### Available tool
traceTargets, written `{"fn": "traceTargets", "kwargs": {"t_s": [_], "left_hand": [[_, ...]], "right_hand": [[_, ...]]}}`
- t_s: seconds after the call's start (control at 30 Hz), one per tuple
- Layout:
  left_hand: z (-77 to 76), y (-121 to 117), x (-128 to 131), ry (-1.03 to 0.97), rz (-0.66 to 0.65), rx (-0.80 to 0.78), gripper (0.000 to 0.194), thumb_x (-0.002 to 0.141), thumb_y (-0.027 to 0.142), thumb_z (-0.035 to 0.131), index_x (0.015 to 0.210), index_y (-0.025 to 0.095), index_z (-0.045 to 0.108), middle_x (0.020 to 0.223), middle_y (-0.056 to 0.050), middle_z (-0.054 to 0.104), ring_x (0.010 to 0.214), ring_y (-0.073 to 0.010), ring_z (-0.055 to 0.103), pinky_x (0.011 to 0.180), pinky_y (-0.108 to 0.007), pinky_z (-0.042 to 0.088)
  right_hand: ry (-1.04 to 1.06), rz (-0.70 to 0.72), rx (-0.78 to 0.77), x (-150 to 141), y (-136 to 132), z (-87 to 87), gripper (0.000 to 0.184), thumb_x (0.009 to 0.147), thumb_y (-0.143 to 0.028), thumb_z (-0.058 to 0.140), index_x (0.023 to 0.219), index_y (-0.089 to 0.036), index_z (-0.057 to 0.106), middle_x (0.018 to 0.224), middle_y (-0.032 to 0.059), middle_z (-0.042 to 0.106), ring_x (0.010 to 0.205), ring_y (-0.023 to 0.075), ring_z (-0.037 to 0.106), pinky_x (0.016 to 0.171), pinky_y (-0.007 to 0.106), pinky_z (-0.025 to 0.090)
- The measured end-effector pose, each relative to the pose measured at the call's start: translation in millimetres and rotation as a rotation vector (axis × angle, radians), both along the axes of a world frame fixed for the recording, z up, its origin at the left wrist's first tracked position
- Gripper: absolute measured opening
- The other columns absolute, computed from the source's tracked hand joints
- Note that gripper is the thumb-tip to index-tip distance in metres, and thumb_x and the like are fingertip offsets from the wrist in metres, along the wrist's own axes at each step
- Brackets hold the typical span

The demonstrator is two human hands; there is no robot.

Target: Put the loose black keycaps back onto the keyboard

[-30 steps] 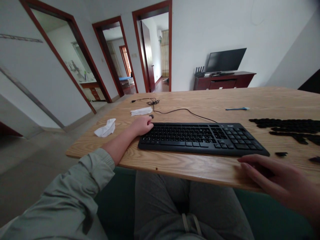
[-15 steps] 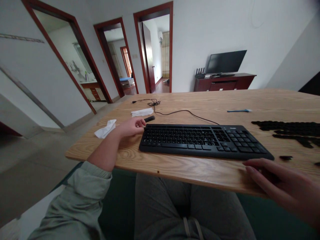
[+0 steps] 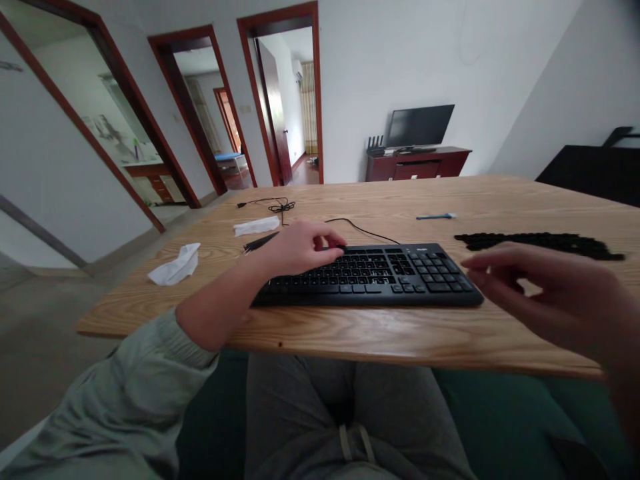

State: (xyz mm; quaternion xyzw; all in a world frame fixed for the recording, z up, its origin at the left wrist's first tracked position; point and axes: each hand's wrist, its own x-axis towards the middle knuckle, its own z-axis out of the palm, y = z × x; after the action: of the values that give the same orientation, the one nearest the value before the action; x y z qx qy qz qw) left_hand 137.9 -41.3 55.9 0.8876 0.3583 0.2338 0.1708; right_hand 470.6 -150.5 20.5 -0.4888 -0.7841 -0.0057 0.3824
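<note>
Plain white walls [image 3: 360,73] stand behind a wood-grain table [image 3: 330,327], with a flat-screen television [image 3: 421,125] on a dark red cabinet [image 3: 445,160] at twelve o'clock. At the clock's centre, near the table's close edge, lies a black computer keyboard [image 3: 385,277], its number pad towards three. The left hand [image 3: 300,247] reaches over it from nine, fingers bent, thumb and fingertips drawn narrow at the upper row (whether they pinch anything, I cannot tell). The right hand [image 3: 550,283] hovers just beside the three o'clock end, loosely curled with its fingertips close together; again I cannot tell if something small sits between them. Around the keyboard: a crumpled tissue [image 3: 175,265] at nine, a slim black brush [image 3: 263,242] and a folded tissue [image 3: 256,225] at ten, a coiled cable [image 3: 281,207] at eleven, a blue-handled brush [image 3: 433,217] at one, black keycaps [image 3: 540,244] between two and three.
</note>
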Motion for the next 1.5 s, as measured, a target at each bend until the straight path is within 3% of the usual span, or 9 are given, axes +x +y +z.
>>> {"fn": "traceTargets", "kwargs": {"t_s": [0.17,0.37,0.57,0.77,0.87,1.0,1.17,1.33,1.5], "left_hand": [[16.8,-5.8,101.0,-0.304,-0.229,-0.084,0.022,0.082,0.024,0.071,0.099,0.017,0.059,0.079,-0.001,0.064,0.067,-0.0098,0.058,0.057,-0.024,0.044],[46.9,13.4,177.2,-0.296,-0.237,-0.044,0.02,0.081,0.011,0.071,0.088,0.017,0.053,0.081,0.0,0.058,0.072,-0.009,0.058,0.055,-0.021,0.041],[84.5,28.7,222.6,-0.137,-0.173,-0.118,0.026,0.08,0.009,0.07,0.079,0.016,0.044,0.073,0.005,0.053,0.073,-0.0082,0.062,0.058,-0.02,0.039],[122.5,31.9,233.3,0.075,-0.067,-0.106,0.023,0.078,0.015,0.071,0.091,0.014,0.052,0.076,0.005,0.056,0.083,-0.0203,0.07,0.064,-0.028,0.043],[123.3,30.5,215.6,0.122,-0.07,-0.113,0.028,0.081,0.018,0.068,0.106,0.016,0.055,0.083,0.003,0.06,0.087,-0.0234,0.071,0.065,-0.031,0.045],[102.2,35.8,155.1,0.019,0.044,-0.118,0.028,0.081,0.02,0.068,0.108,0.019,0.059,0.09,0.001,0.062,0.087,-0.02,0.07,0.067,-0.03,0.052],[47.2,73.2,43.5,-0.238,0.271,-0.052,0.026,0.076,0.023,0.07,0.099,0.019,0.06,0.086,-0.004,0.066,0.08,-0.017,0.066,0.068,-0.029,0.054],[-19.0,116.1,-51.2,-0.343,0.492,-0.044,0.02,0.077,0.036,0.065,0.089,0.02,0.059,0.078,-0.005,0.067,0.065,-0.0155,0.059,0.059,-0.03,0.05],[-43.5,127.3,-103.6,-0.099,0.605,-0.048,0.035,0.07,0.043,0.069,0.095,0.019,0.065,0.079,-0.005,0.067,0.068,-0.0187,0.061,0.06,-0.029,0.048]], "right_hand": [[-0.176,0.087,0.144,7.2,31.3,36.8,0.03,0.091,-0.039,0.059,0.111,-0.021,0.072,0.059,-0.0032,0.058,0.047,0.0092,0.048,0.046,0.023,0.038],[-0.331,0.15,0.336,45.1,54.4,75.0,0.032,0.094,-0.043,0.052,0.102,-0.022,0.076,0.075,-0.0021,0.066,0.061,0.0077,0.055,0.062,0.025,0.041],[-0.435,0.082,0.38,85.0,77.8,99.4,0.056,0.089,-0.063,0.035,0.094,-0.024,0.075,0.064,-0.0073,0.057,0.055,0.0026,0.052,0.057,0.021,0.034],[-0.487,-0.091,0.416,89.2,96.0,107.7,0.066,0.087,-0.066,0.024,0.099,-0.024,0.073,0.062,-0.0082,0.057,0.065,0.0068,0.064,0.054,0.022,0.027],[-0.45,-0.043,0.374,81.3,96.0,97.7,0.065,0.087,-0.068,0.026,0.099,-0.023,0.071,0.058,-0.0088,0.054,0.054,0.0034,0.057,0.055,0.022,0.031],[-0.232,0.004,0.253,67.2,83.5,63.2,0.049,0.09,-0.059,0.043,0.094,-0.019,0.071,0.058,-0.0056,0.055,0.048,0.0049,0.052,0.053,0.021,0.036],[-0.019,0.116,-0.066,42.2,71.6,22.3,0.036,0.09,-0.044,0.055,0.109,-0.018,0.072,0.063,-0.0007,0.063,0.048,0.0099,0.053,0.045,0.022,0.038],[-0.045,0.159,-0.25,12.6,82.8,6.0,0.033,0.089,-0.043,0.058,0.107,-0.019,0.071,0.069,0.0,0.065,0.056,0.0121,0.055,0.055,0.026,0.043],[-0.028,0.129,-0.297,3.0,93.2,-4.6,0.028,0.086,-0.042,0.062,0.101,-0.02,0.068,0.072,0.0014,0.064,0.059,0.0138,0.054,0.056,0.029,0.041]]}}
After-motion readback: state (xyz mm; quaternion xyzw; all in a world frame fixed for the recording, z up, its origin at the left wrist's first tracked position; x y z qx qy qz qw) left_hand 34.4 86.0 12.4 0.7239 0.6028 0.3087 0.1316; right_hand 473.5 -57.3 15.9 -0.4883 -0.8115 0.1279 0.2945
